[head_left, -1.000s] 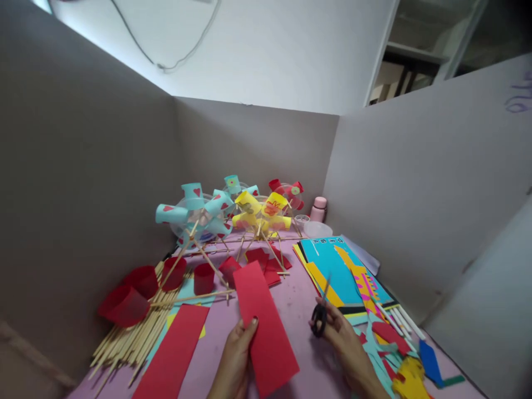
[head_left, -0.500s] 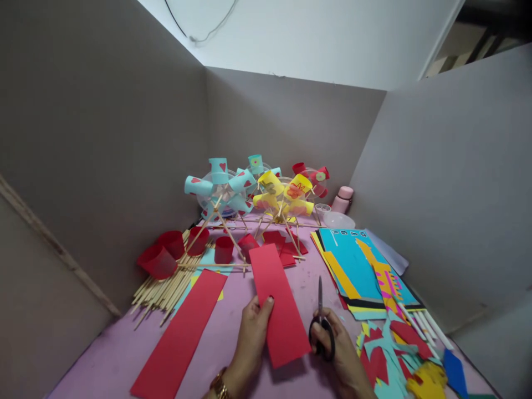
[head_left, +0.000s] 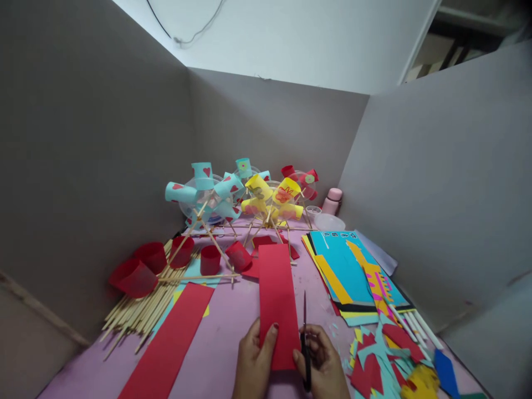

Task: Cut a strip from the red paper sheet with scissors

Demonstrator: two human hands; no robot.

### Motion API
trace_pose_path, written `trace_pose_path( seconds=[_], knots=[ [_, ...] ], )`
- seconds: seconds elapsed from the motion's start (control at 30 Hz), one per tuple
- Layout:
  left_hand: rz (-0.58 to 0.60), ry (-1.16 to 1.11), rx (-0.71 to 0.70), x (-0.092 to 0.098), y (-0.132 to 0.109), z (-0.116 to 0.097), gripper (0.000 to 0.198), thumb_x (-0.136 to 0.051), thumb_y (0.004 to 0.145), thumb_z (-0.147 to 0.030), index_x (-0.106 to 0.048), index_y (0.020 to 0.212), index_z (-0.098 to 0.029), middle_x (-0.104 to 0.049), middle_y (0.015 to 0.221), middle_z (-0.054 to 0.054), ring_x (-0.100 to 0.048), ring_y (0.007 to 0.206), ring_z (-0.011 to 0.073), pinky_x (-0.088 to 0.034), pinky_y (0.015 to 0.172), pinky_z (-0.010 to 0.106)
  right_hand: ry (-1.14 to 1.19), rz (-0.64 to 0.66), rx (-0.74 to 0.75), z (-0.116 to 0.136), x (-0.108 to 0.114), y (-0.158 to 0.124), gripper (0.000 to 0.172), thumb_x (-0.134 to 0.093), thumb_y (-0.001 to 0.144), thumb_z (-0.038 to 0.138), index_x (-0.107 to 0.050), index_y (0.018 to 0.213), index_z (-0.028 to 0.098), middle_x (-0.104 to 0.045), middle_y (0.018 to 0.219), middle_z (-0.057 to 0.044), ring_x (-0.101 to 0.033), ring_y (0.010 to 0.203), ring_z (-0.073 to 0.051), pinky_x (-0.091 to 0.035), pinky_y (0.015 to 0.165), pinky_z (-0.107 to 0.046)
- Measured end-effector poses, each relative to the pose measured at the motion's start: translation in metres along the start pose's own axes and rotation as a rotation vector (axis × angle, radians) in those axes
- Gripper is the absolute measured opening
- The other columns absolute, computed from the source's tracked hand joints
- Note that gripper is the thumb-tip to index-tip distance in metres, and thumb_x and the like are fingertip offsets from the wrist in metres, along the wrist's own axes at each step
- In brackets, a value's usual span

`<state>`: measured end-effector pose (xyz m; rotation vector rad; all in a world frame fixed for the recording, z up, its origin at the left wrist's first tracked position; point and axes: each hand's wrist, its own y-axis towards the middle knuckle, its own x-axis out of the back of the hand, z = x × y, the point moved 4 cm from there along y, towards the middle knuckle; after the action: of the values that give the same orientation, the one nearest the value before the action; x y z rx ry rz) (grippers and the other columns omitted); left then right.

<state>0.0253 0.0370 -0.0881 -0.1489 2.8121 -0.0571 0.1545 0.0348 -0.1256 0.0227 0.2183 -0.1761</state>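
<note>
My left hand [head_left: 254, 363] pinches the near left edge of a long red paper strip [head_left: 276, 293], thumb on top. My right hand [head_left: 322, 366] grips black-handled scissors [head_left: 305, 338] whose blades lie along the strip's right edge, pointing away from me, while its thumb touches the strip's near right side. Whether the blades are open is hard to tell. The strip stands lengthwise over the pink table [head_left: 233, 338].
A second red strip [head_left: 170, 343] lies to the left beside a bundle of wooden sticks [head_left: 141, 310] and red paper cups [head_left: 137, 274]. Paper pinwheel models [head_left: 241, 194] stand at the back. Coloured paper sheets [head_left: 353, 271] and scraps [head_left: 386, 360] fill the right. Cardboard walls surround the table.
The red strip has turned straight and lengthwise. My right hand has brought the scissors left, up against the strip's right edge. The camera has tilted down.
</note>
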Motion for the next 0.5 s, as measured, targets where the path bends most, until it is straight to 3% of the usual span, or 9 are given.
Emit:
trace_pose_path(
  seconds=[0.17,0.27,0.37,0.5],
  knots=[
    [-0.071,0.058,-0.002,0.005,0.000,0.000,0.032,-0.065,0.074,-0.046,-0.061,0.085,-0.016,-0.067,0.064,0.001,-0.058,0.052,0.0158,-0.046,0.048,0.023,0.021,0.026,-0.017,0.004,-0.001,-0.001,0.042,-0.079,0.057,0.038,-0.056,0.088,0.022,-0.050,0.054,0.007,-0.042,0.049,-0.011,-0.034,0.048,-0.021],
    [-0.154,0.071,0.016,0.013,0.002,0.001,0.031,-0.062,0.076,-0.049,-0.055,0.080,-0.019,-0.052,0.049,-0.007,-0.045,0.039,0.0100,-0.036,0.035,0.018,0.149,0.167,-0.057,0.016,-0.004,-0.005,0.045,-0.076,0.061,0.044,-0.058,0.095,0.021,-0.056,0.062,0.003,-0.048,0.053,-0.011,-0.036,0.051,-0.022],
    [-0.220,0.041,0.023,0.021,0.005,0.001,0.033,-0.059,0.077,-0.051,-0.051,0.075,-0.020,-0.046,0.047,-0.008,-0.039,0.038,0.0080,-0.029,0.032,0.015,0.314,0.361,-0.165,0.021,-0.011,-0.014,0.047,-0.074,0.060,0.051,-0.058,0.094,0.022,-0.058,0.064,0.002,-0.051,0.053,-0.012,-0.034,0.046,-0.020],
    [-0.283,-0.047,0.018,0.028,0.007,-0.004,0.035,-0.060,0.076,-0.052,-0.053,0.083,-0.019,-0.048,0.053,-0.008,-0.037,0.041,0.0067,-0.023,0.033,0.013,0.204,0.535,-0.263,0.014,-0.021,-0.036,0.048,-0.057,0.067,0.069,-0.060,0.079,0.022,-0.053,0.055,0.002,-0.049,0.046,-0.013,-0.037,0.043,-0.024]
  ],
)
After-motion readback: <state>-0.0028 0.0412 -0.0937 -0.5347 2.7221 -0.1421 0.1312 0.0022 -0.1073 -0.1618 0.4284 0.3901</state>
